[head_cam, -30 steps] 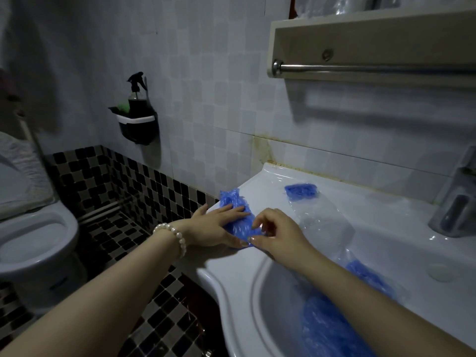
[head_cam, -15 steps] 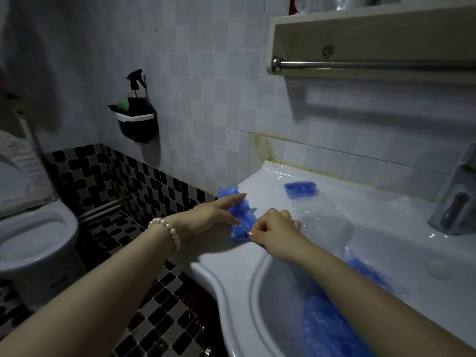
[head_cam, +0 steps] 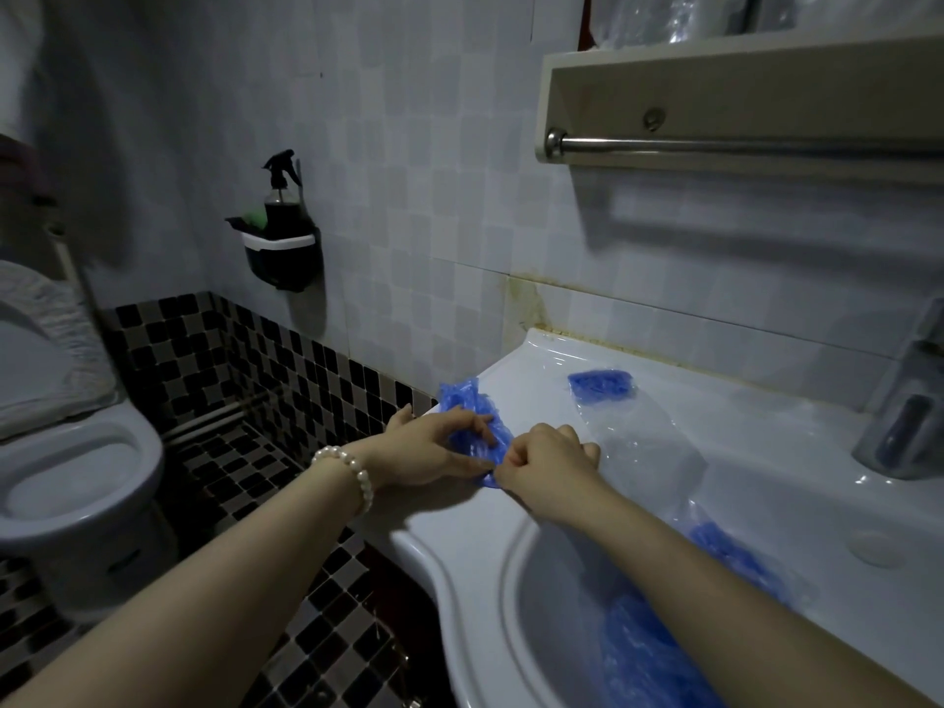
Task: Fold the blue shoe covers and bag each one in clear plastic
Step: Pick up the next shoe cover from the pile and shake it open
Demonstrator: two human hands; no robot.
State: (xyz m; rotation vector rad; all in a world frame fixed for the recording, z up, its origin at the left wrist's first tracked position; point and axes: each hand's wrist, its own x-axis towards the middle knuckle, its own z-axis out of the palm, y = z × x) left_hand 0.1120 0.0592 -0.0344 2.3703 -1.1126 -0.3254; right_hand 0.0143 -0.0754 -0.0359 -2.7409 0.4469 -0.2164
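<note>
Both hands on the blue shoe cover: left hand presses it, right hand pinches its near end.

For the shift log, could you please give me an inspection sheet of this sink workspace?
Surface: white sink rim, glossy.
Job's things: blue shoe cover on the rim's left corner, being folded; folded cover in clear bag near the wall; blue heap in the basin.
Clutter: nothing seen.
Hands: left hand presses the cover; right hand pinches its near end with curled fingers.
Cables: nothing seen.
Surroundings: toilet, spray bottle, towel rail, faucet.
</note>
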